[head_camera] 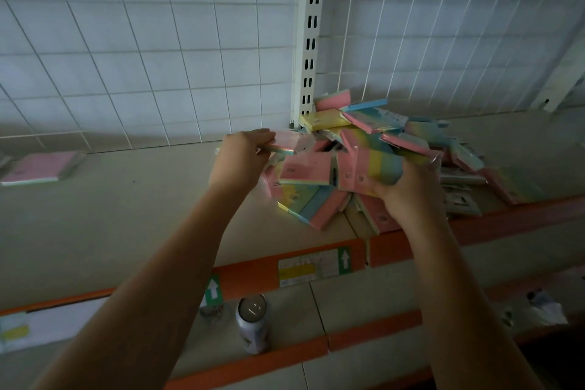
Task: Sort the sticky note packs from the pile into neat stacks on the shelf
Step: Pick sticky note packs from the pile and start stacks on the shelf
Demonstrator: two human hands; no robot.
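Drink can [252,323] upright on lower shelf, nearest us, beside green arrow tag [212,290]. Beige shelf [110,215] above, orange front edge, white wire-grid back panel [142,41]; dim light. Our left hand [242,157] pinches 1 pink pack [286,142]. Our right hand [408,188] grips rainbow pack [370,168]. Pile [380,149] against slotted upright [308,51]. Far left, pink stack [38,168], blurred, perhaps 2 packs.
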